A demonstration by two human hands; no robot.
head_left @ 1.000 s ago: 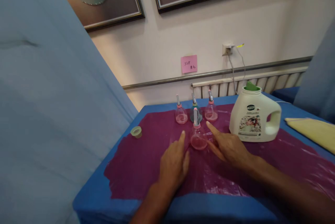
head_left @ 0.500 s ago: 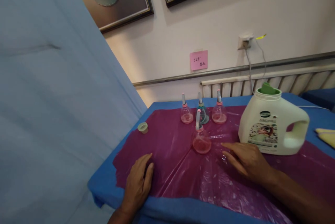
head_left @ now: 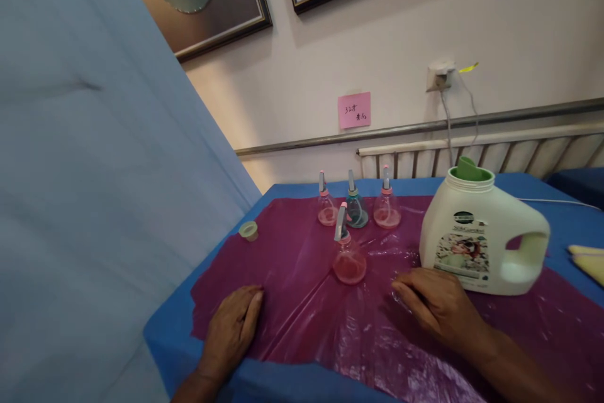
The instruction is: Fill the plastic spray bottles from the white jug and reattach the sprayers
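Note:
My left hand (head_left: pixel 232 322) rests palm down on the purple plastic sheet (head_left: pixel 292 302) near its front left edge, holding nothing, its fingers loosely laid out and the thumb alongside. My right hand (head_left: pixel 441 305) lies on the sheet in front of the white jug (head_left: pixel 476 239), fingers curled in and nothing visible in them. Between the hands, nearer the right one, stands a spray bottle (head_left: pixel 350 263) with pink liquid. Behind it stand a second pink spray bottle (head_left: pixel 327 211), a teal spray bottle (head_left: pixel 357 211) and a third pink spray bottle (head_left: pixel 387 213).
A small pale cup (head_left: pixel 248 231) sits at the sheet's left edge. The jug has a green piece (head_left: pixel 468 169) in its mouth. Yellow cloth (head_left: pixel 589 261) lies far right on the blue table cover (head_left: pixel 174 315). A light blue curtain (head_left: pixel 94 202) hangs at left; pipes (head_left: pixel 415 128) run along the wall.
The fingers of my right hand have curled in from a stretched-out pose beside the front spray bottle. That bottle's spray head now points another way. The view has shifted slightly.

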